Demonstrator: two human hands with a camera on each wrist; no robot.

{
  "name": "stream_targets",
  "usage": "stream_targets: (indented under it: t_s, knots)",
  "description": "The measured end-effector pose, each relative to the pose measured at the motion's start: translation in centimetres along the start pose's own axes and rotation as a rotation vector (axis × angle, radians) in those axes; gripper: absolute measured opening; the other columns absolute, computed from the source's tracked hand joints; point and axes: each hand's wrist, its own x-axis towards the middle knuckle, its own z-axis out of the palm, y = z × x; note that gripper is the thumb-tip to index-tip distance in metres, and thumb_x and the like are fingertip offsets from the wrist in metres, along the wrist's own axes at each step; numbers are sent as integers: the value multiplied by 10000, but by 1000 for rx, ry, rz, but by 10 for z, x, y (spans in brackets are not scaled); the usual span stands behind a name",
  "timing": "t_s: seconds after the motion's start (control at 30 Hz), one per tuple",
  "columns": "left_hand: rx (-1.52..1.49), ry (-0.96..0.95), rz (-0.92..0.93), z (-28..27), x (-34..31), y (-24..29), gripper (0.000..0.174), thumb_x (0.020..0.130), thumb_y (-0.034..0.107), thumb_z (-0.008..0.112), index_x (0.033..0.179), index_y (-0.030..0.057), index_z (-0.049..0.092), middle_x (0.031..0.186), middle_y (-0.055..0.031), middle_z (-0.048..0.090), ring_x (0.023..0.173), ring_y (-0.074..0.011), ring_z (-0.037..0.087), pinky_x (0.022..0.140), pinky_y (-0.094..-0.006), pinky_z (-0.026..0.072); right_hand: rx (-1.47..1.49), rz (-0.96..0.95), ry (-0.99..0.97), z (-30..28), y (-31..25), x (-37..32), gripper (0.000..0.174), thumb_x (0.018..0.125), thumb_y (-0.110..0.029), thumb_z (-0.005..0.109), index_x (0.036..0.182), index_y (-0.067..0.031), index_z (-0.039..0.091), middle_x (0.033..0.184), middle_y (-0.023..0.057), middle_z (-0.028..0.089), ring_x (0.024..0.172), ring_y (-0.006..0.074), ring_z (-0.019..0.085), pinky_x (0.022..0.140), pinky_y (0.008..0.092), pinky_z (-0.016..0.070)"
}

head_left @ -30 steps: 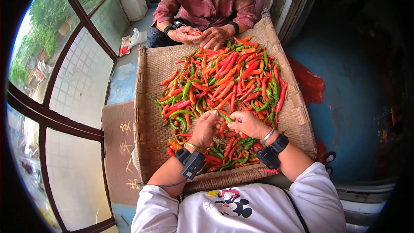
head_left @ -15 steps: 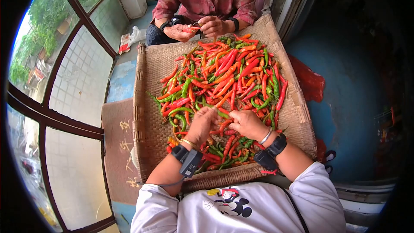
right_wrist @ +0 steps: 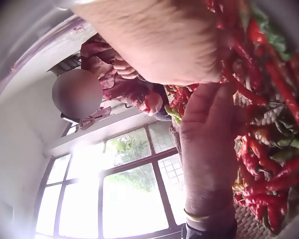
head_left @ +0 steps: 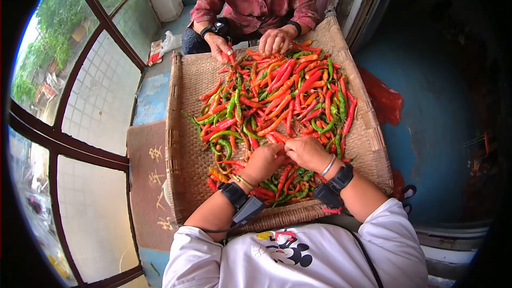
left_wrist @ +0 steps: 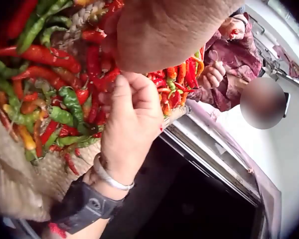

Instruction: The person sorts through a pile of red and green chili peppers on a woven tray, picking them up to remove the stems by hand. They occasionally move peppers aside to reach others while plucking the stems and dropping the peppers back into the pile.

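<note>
In the head view my left hand [head_left: 263,162] and right hand [head_left: 308,153] meet over the near part of the chili pile. Their curled fingertips come together at a red chili pepper [head_left: 279,137], whose body shows just beyond the right fingers. My right hand [left_wrist: 132,107] pinches with thumb and forefinger in the left wrist view. From the right wrist view, the fingers of my left hand [right_wrist: 208,134] reach in at the same spot, their tips partly hidden. Red, orange and green chili peppers [head_left: 282,93] lie under and beyond both hands.
The chilies lie in a woven tray [head_left: 192,80] with raised rims. Across it sits a person in a red patterned shirt [head_left: 256,0], one hand [head_left: 220,48] holding a red chili. A brown board [head_left: 149,181] and windows stand at the left, a red bag [head_left: 383,98] at the right.
The green chili that both hands held is no longer seen between them. My left hand has moved right and turned, against the right hand. The other person's hands have parted and lowered to the pile.
</note>
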Motion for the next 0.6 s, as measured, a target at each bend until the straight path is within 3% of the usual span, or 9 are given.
stream_targets:
  t_s: [0.13, 0.27, 0.33, 0.4, 0.43, 0.5, 0.53, 0.6]
  knots:
    - [206, 31, -94, -7, 0, 13, 258, 707, 113, 632, 959, 75, 590, 778, -127, 591, 707, -286, 591, 608, -355, 472, 224, -60, 75, -3, -5, 3, 72, 718, -109, 599, 725, -47, 564, 651, 114, 589, 622, 294, 592, 573, 376, 466]
    - [233, 127, -66, -13, 2, 11, 192, 723, 187, 629, 869, 67, 595, 806, -135, 601, 685, -306, 588, 590, -382, 475, 341, 2, 148, -18, -18, 5, 36, 716, -70, 592, 730, -41, 574, 625, 109, 574, 592, 247, 592, 548, 328, 458]
    - [240, 148, -76, -15, 2, 11, 181, 727, 188, 634, 859, 69, 599, 805, -132, 602, 676, -304, 586, 588, -370, 477, 353, 6, 188, -24, -18, 5, 11, 738, -27, 580, 746, -21, 583, 634, 60, 574, 590, 140, 575, 530, 263, 429]
    - [-33, 79, -226, -14, 2, 9, 167, 758, 189, 639, 835, 47, 600, 777, -123, 602, 640, -232, 592, 575, -318, 475, 429, 31, 234, -21, -16, 6, 25, 744, -30, 586, 765, -18, 580, 647, 53, 574, 603, 125, 569, 537, 258, 429]
    - [-32, 79, -225, -14, 2, 10, 167, 758, 189, 639, 835, 47, 600, 777, -123, 602, 640, -232, 592, 575, -318, 475, 505, 57, 278, -19, -15, 6, 41, 751, -33, 592, 785, -15, 577, 660, 46, 574, 615, 110, 562, 544, 253, 430]
    - [-269, 37, -362, -12, 2, 12, 180, 791, 169, 630, 849, 5, 584, 747, -103, 602, 629, -140, 579, 573, -264, 467, 655, 124, 236, -17, -16, 6, 61, 756, -38, 597, 806, -14, 572, 672, 42, 572, 622, 98, 552, 551, 251, 431]
    - [-268, 37, -360, -9, 2, 13, 180, 791, 169, 630, 849, 5, 584, 747, -103, 602, 629, -140, 579, 573, -264, 467, 804, 192, 192, -17, -17, 6, 82, 760, -43, 603, 827, -13, 567, 684, 39, 571, 629, 86, 541, 557, 248, 432]
    - [-572, 125, -271, -6, 1, 16, 174, 810, 137, 611, 867, -20, 566, 720, -68, 603, 632, -95, 560, 566, -237, 461, 669, 148, 154, -15, -16, 4, 84, 769, -51, 601, 834, -12, 565, 690, 35, 572, 631, 84, 539, 563, 242, 436]
